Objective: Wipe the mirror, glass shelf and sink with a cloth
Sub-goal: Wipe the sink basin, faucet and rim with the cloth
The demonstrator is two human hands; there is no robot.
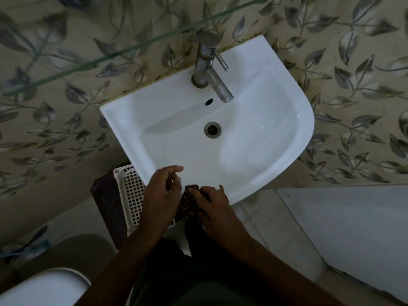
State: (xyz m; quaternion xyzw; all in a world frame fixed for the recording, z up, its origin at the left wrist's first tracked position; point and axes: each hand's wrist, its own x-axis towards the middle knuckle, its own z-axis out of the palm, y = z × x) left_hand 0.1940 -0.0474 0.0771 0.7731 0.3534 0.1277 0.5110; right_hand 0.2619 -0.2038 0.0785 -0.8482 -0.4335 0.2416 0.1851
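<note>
A white sink hangs on the leaf-patterned wall, with a drain in its bowl. My right hand presses a dark patterned cloth against the sink's near rim and grips it. My left hand rests just left of the cloth at the same rim, fingers loosely curled, thumb on the rim; nothing shows in it. The glass shelf runs as a thin green edge across the upper left. The mirror is out of view.
A metal tap stands at the back of the sink. A white perforated basket sits on a dark stand under the sink's left side. A toilet lid is at bottom left, a white panel at right.
</note>
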